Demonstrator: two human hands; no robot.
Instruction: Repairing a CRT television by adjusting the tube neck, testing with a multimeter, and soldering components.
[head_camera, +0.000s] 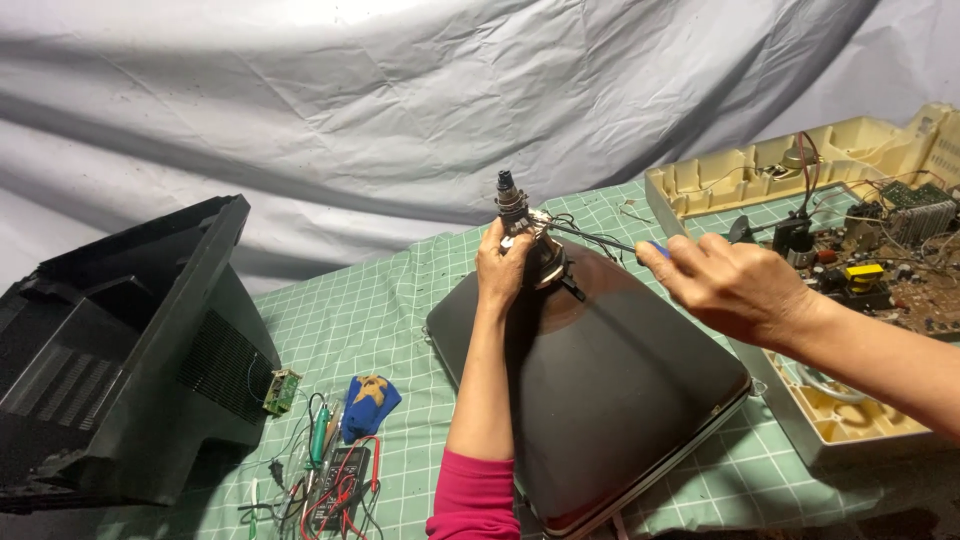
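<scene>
My left hand (503, 262) is up at the neck (515, 205) of the picture tube (600, 380), grip clamped around the neck just below its metal tip. The tube lies face down on the worktop (380, 310), its dark funnel upward and the neck at its top.

My right hand (735, 285) is to the right of the neck, grip shut on a screwdriver (610, 240). Blue handle end shows at the fingers; the thin shaft runs left to the neck. The tip looks to touch the fittings there, but the spot is too small to be sure.

Around the tube:
- Left, well apart: black back cover (120, 350), standing open side down.
- Near its left front corner: small green board (281, 390), blue cloth (370, 405), green-handled tool (317, 435), meter (335, 485) with red and black leads.
- Right, just beside: cream chassis tray (850, 425), partly behind my right forearm.
- Beyond the right hand: circuit board (890, 250) with wires, in the same cream frame.
- Behind everything: grey sheet (400, 100).
</scene>
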